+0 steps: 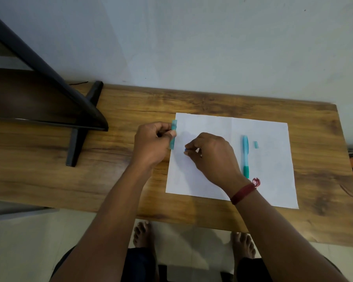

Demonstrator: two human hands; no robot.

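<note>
Head view: left hand (151, 143) grips a teal tube (173, 137); right hand (212, 156), just beside, pinches a blue bit (185, 149).

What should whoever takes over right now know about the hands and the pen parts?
The left hand grips a teal pen piece at the left edge of the paper.
The right hand pinches a small blue part over the paper.
A teal pen and a small teal bit lie apart on the paper.
The held parts are not yet joined; probably fit them together next.
</note>
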